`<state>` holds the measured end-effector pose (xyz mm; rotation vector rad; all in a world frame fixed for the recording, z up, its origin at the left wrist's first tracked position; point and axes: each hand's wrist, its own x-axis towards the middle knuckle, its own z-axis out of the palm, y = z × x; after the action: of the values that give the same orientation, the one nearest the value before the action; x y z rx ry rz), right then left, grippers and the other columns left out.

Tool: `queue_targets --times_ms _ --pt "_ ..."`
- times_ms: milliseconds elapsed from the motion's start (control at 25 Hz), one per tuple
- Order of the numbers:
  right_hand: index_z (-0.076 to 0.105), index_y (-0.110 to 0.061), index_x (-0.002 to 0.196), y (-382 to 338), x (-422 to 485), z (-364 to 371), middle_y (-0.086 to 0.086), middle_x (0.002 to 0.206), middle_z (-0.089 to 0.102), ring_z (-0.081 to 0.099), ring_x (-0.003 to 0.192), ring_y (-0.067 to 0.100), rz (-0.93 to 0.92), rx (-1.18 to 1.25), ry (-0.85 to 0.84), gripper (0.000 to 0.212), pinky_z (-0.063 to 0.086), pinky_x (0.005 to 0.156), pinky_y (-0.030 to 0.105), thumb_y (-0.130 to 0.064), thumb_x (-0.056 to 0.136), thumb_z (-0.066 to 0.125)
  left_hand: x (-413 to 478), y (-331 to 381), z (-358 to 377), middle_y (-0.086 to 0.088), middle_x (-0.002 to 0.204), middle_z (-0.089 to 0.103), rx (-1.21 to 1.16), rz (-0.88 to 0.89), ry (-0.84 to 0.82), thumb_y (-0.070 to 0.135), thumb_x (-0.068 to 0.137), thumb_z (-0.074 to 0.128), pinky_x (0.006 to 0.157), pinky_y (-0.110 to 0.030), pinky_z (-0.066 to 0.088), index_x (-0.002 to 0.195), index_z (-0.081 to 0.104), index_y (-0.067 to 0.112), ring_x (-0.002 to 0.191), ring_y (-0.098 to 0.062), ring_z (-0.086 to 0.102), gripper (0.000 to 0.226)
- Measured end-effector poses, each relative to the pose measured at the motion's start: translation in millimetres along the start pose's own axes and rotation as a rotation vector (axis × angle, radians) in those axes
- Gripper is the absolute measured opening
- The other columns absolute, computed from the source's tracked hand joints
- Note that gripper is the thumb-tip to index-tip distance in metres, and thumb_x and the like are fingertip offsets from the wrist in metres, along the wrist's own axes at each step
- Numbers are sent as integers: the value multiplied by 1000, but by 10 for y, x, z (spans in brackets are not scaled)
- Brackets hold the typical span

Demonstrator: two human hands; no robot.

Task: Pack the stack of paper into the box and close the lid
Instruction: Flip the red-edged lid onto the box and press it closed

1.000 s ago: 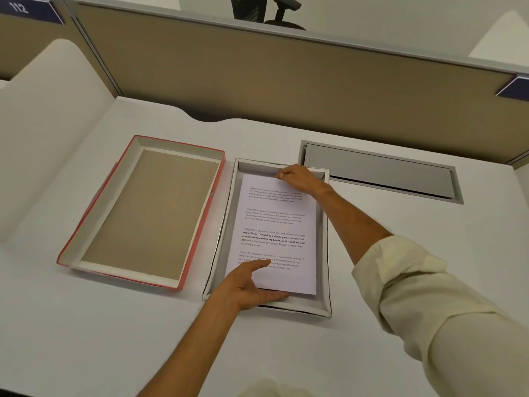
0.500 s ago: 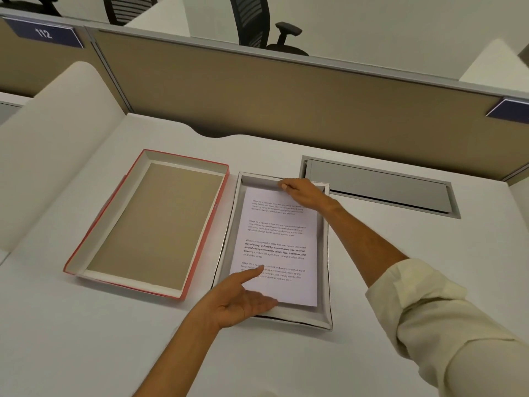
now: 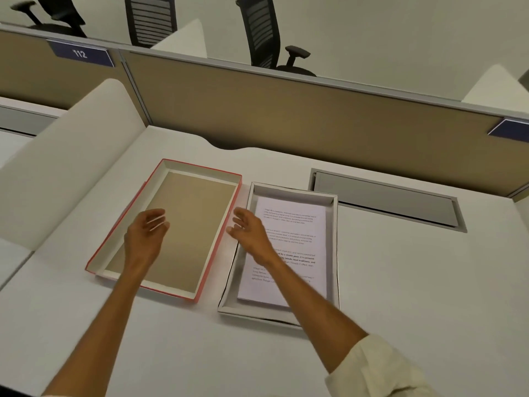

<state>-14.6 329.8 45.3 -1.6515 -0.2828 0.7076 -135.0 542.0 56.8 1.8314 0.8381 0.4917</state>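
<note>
A stack of printed paper (image 3: 297,224) lies flat inside the shallow grey box (image 3: 333,253) at the middle of the desk. Left of it the red-edged lid (image 3: 226,242) lies upside down, its brown inside facing up. My left hand (image 3: 146,236) hovers over the lid's left half, fingers apart and empty. My right hand (image 3: 247,229) hangs above the gap between lid and box, fingers spread, holding nothing. My right forearm crosses the lower part of the paper and hides some of it.
A grey cable hatch (image 3: 383,199) is set into the desk right of the box. A tan partition (image 3: 286,110) closes the back, a white divider (image 3: 63,167) stands at the left. Office chairs (image 3: 266,38) stand beyond the partition.
Both hands have left the paper and the box and moved left; they now hover over the lid's two long sides. The view has tilted up.
</note>
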Motion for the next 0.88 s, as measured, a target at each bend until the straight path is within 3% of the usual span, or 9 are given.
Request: queue_targets --times_ms 160,280,400,480,640,800,880 --pt "44 -9 139 193 -139 533 8 139 53 51 126 20 93 -37 72 66 40 99 20 -10 81 75 252 -387 -408 -19 124 65 360 42 135 2 85 69 97 -43 50 124 59 8 113 -36 63 41" --pt "45 -8 133 348 -197 776 9 131 58 58 111 21 127 -161 109 67 45 87 22 -12 76 79 338 -642 -692 -25 131 59 566 -86 194 0 85 69 100 -54 49 134 52 4 116 -45 59 52" --pt "44 -9 133 465 -255 880 8 128 62 62 111 22 156 -189 66 70 52 92 26 -4 73 80 346 -792 -851 -29 125 63 626 -195 144 -1 87 65 99 -56 49 131 56 0 111 -49 60 45" --pt "44 -9 135 489 -266 881 9 128 62 64 112 22 141 -188 38 71 54 95 32 0 73 78 315 -788 -877 -29 113 69 655 -179 140 -3 88 61 94 -56 53 121 65 -1 100 -50 64 34" --pt "47 -6 134 453 -273 814 10 129 62 62 116 25 123 -197 8 68 53 100 38 1 74 78 261 -606 -934 -31 100 72 713 -126 246 0 84 62 81 -53 55 115 71 4 90 -50 66 32" --pt "52 -5 126 316 -292 690 10 120 66 64 104 23 62 -259 88 58 53 88 28 -9 75 79 165 -211 -967 -29 95 73 750 -10 374 1 82 62 73 -51 55 113 72 7 83 -49 67 33" --pt "53 -6 120 109 -282 624 8 110 68 64 94 21 6 -255 138 50 54 83 31 -15 78 78 75 13 -948 -29 93 73 786 50 413 3 84 60 71 -52 54 114 72 9 80 -50 66 32"
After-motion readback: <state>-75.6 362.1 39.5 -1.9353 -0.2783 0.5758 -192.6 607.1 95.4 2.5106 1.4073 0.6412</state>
